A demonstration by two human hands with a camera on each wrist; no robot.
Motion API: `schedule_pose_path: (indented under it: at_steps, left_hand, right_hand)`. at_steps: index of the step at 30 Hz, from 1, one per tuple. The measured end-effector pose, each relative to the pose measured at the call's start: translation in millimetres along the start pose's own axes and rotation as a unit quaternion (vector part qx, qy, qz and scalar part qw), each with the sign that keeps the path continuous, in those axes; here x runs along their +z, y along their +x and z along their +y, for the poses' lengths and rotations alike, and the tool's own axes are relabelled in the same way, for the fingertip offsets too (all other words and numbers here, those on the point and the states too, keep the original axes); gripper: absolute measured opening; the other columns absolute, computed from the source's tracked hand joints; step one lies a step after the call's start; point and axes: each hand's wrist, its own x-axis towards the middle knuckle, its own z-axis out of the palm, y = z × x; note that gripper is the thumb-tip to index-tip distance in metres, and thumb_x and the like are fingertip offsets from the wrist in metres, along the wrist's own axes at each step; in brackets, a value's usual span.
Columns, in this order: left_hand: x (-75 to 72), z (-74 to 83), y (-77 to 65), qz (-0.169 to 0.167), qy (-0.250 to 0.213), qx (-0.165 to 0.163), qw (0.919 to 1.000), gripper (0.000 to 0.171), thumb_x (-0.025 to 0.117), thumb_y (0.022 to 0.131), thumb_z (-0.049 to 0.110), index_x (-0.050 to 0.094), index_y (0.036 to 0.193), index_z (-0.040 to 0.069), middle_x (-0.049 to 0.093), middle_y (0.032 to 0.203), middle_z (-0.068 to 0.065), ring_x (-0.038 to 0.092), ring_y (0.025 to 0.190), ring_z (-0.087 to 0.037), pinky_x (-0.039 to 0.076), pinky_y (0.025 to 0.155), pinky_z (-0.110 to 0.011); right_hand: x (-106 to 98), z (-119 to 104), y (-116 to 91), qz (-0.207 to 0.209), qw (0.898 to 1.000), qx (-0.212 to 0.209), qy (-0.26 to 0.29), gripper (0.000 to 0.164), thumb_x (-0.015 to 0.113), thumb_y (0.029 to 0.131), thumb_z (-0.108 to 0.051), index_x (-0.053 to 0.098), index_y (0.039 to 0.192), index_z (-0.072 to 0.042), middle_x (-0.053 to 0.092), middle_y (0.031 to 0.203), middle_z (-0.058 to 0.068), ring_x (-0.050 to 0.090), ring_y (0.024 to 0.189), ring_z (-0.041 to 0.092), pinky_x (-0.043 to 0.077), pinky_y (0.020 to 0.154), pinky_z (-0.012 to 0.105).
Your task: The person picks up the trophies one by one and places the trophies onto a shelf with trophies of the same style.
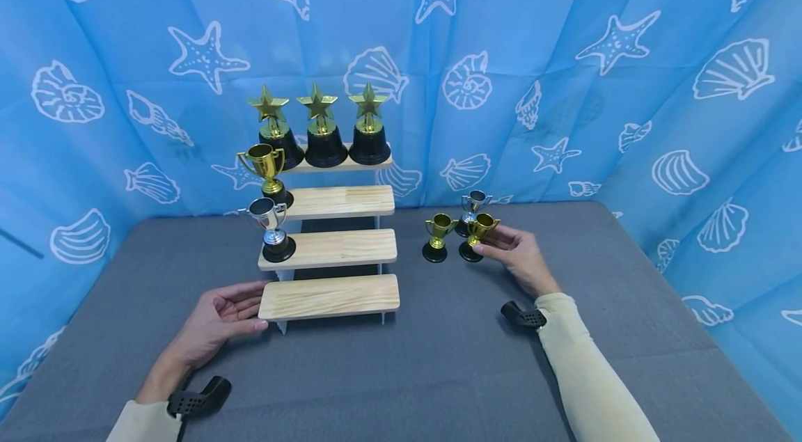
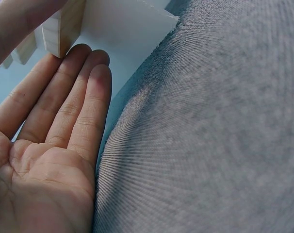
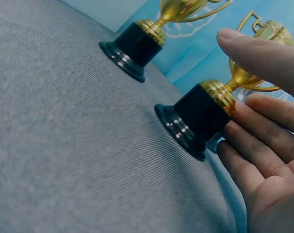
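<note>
In the head view my right hand (image 1: 516, 257) reaches around the right-hand gold cup trophy (image 1: 481, 227), which stands on its black base. In the right wrist view the thumb (image 3: 258, 56) crosses in front of the cup, and the loosely extended fingers lie behind its stem and base. Another gold cup trophy (image 1: 436, 239) stands to its left; a silver cup trophy (image 1: 474, 202) is partly hidden behind. My left hand (image 1: 219, 320) is at the left end of the lowest step of a wooden tiered stand (image 1: 328, 297), palm turned up, fingers straight, fingertips right at the board's edge.
Three gold star trophies (image 1: 317, 129) fill the stand's top step. A gold cup (image 1: 266, 169) is at the left of the second step, a silver cup (image 1: 269, 227) at the left of the third. Grey cloth (image 1: 438, 372) covers the table; a blue shell-print curtain (image 1: 489, 31) hangs behind.
</note>
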Motion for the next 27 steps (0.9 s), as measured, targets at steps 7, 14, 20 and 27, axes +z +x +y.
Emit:
schedule_pose_path:
  at_steps: [7,14,20,27]
  left_hand:
    - [-0.5,-0.7,0.6,-0.003,-0.005,0.003,1.0000,0.071,0.074,0.084,-0.013,0.034,0.142,-0.024,0.064,0.132,-0.012,0.065,0.115,-0.008,0.055,0.099,-0.026]
    - [-1.1,-2.0,0.6,-0.005,-0.007,0.010,0.9999,0.071,0.074,0.083,-0.014,0.034,0.141,-0.024,0.065,0.131,-0.009,0.065,0.115,-0.009,0.055,0.099,-0.026]
    - [-0.9,-1.9,0.7,-0.009,-0.012,0.017,0.9997,0.070,0.073,0.083,-0.014,0.034,0.141,-0.025,0.066,0.130,-0.005,0.065,0.116,-0.010,0.055,0.099,-0.026]
    - [-1.2,-2.7,0.6,-0.009,-0.011,0.017,0.9998,0.069,0.072,0.084,-0.014,0.035,0.141,-0.024,0.066,0.130,-0.004,0.065,0.116,-0.009,0.055,0.099,-0.026]
  right_hand:
    - [1.2,4.3,0.2,0.001,1.000,0.009,-0.021,0.062,0.081,0.088,-0.014,0.054,0.141,0.006,0.058,0.138,0.025,0.061,0.124,0.025,0.053,0.097,0.016]
    - [3.2,6.0,0.5,0.005,0.999,0.013,-0.034,0.062,0.082,0.088,-0.015,0.056,0.141,0.004,0.059,0.138,0.024,0.056,0.129,0.036,0.054,0.096,0.017]
    - [4.7,6.8,-0.4,0.005,0.998,0.008,-0.062,0.062,0.082,0.088,-0.018,0.056,0.140,0.003,0.059,0.139,0.023,0.056,0.130,0.035,0.052,0.103,0.024]
    - [5.9,9.0,0.6,0.006,0.996,0.002,-0.087,0.061,0.081,0.089,-0.021,0.058,0.139,0.004,0.060,0.138,0.022,0.057,0.129,0.036,0.049,0.110,0.041]
